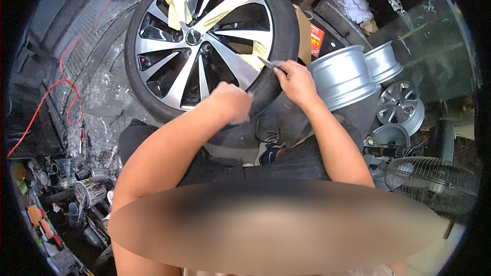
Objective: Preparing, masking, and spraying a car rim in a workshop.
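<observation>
In front of me a car wheel has a silver-and-black alloy rim (235, 61) inside a black tyre (284, 25). Strips of pale yellow masking tape (221, 14) cover parts of its spokes. Between the thumb and fingers of my right hand (297, 83) is a small knife (265, 63) with a thin, pointed metal blade. Its tip lies by a taped patch (250, 61) at the rim's right edge. My left hand (232, 103) is above the tyre's near side, smeared by motion; its fingers look curled, but whether they hold anything is unclear.
Silver bare rims (340, 76) stand to the right, with a spoked rim (396, 102) and a caged fan (432, 181) nearer me. A red cable (62, 61) crosses the floor at left. Cans and clutter (89, 194) fill the lower left. My shoe (268, 153) is below the tyre.
</observation>
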The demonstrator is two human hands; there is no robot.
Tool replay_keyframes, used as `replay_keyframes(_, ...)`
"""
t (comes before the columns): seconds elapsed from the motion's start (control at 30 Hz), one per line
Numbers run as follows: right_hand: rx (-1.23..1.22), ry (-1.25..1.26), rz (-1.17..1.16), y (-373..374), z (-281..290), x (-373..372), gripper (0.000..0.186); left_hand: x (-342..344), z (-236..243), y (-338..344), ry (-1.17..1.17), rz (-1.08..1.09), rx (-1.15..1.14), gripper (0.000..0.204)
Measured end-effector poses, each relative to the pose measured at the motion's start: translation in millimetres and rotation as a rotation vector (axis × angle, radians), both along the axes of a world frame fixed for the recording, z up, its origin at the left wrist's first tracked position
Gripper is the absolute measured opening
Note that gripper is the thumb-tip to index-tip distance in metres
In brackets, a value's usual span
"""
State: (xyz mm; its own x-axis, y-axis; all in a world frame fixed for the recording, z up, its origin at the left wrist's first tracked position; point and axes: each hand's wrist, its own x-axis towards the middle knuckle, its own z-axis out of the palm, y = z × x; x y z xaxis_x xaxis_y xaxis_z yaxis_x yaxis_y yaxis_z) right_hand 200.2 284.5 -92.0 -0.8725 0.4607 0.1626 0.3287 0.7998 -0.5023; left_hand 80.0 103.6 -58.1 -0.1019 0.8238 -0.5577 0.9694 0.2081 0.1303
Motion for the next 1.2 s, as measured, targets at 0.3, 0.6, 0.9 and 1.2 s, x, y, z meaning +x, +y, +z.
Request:
replay_keyframes(0.3,0.159,-0.083,0.069,-10.8,-28.0,-32.0,0.029,45.1,40.4,-65.5,-0.095,-0.385,0.259,0.042)
replay_keyframes(0.6,0.254,-0.181,0.075,-13.1,-28.2,-35.4,0.032,38.2,50.9,-75.3,-0.044,-0.328,0.422,0.037)
replay_keyframes(0.9,0.216,-0.126,0.123,-6.8,-34.8,-33.3,0.033,45.1,35.1,-69.7,-0.109,-0.352,0.318,0.039)
replay_keyframes(1.2,0.192,-0.136,0.133,-6.3,-29.5,-35.5,0.033,44.2,27.9,-63.5,-0.082,-0.35,0.283,0.04)
